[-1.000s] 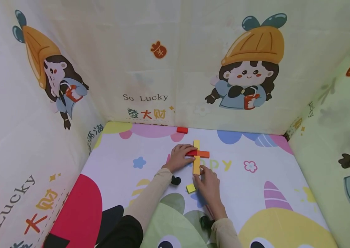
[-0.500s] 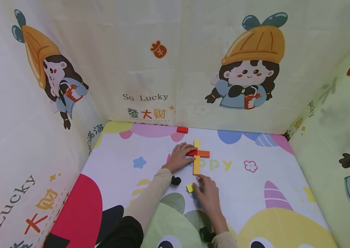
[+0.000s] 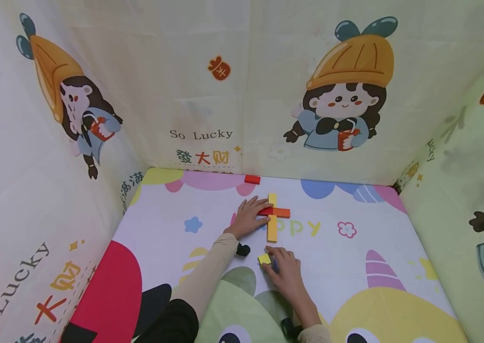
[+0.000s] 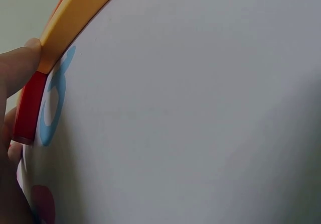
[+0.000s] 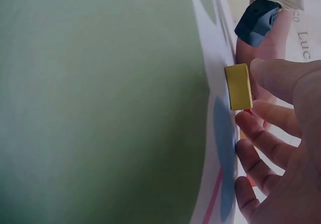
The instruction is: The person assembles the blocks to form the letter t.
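Wooden blocks form a cross on the mat: a pale yellow block (image 3: 272,199) at the top, a red block (image 3: 265,212) to the left, an orange block (image 3: 282,213) to the right and a yellow-orange block (image 3: 272,230) below. My left hand (image 3: 247,219) holds the red block side of the cross. Its thumb (image 4: 22,63) lies where the red and yellow-orange blocks meet, with fingers on the far side. Below the cross a short yellow block (image 3: 264,259) lies tilted. Over it is my right hand (image 3: 286,270), thumb at its near corner and fingers spread loosely beyond it.
Another red block (image 3: 252,179) lies at the mat's back edge. The printed mat (image 3: 220,200) is enclosed by a cartoon-patterned cloth backdrop (image 3: 267,95) behind and at both sides. Dark wrist devices sit near both sleeves.
My right hand has left the lower end of the yellow-orange block and come down to the short yellow block. The left hand stays at the cross.
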`<state>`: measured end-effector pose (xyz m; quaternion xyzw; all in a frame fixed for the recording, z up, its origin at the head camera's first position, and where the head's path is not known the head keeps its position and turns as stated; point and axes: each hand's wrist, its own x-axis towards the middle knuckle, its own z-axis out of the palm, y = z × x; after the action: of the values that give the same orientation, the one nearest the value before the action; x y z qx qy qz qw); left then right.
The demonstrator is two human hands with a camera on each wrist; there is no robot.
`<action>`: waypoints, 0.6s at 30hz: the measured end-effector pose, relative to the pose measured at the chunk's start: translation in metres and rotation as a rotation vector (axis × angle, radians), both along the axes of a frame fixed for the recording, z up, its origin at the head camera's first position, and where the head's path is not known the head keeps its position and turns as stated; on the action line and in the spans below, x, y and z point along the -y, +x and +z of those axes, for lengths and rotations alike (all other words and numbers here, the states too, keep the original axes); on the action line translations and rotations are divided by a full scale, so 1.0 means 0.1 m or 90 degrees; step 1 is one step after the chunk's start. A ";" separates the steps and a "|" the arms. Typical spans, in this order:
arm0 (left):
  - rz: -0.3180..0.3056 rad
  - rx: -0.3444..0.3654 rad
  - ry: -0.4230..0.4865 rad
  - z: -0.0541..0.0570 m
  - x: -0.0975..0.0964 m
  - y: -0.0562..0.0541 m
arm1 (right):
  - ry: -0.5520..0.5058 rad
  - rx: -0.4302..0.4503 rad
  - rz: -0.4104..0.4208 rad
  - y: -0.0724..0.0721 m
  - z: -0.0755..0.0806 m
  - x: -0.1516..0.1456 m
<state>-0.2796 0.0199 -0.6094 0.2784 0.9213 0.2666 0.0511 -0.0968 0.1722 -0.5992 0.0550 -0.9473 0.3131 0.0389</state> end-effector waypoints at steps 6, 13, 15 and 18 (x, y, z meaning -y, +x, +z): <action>-0.003 0.002 -0.007 0.00 0.00 0.00 | -0.003 0.016 0.018 -0.02 -0.01 -0.03; 0.002 0.006 -0.011 -0.01 -0.01 -0.01 | 0.011 0.042 0.024 -0.03 -0.01 -0.04; 0.002 0.006 -0.010 -0.01 0.00 -0.01 | 0.018 0.050 0.024 -0.03 -0.01 -0.03; 0.001 0.009 -0.003 0.00 0.00 0.00 | 0.026 0.057 0.024 -0.04 0.00 -0.03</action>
<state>-0.2795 0.0202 -0.6095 0.2755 0.9218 0.2664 0.0579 -0.1011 0.1754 -0.5990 0.0595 -0.9531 0.2966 -0.0105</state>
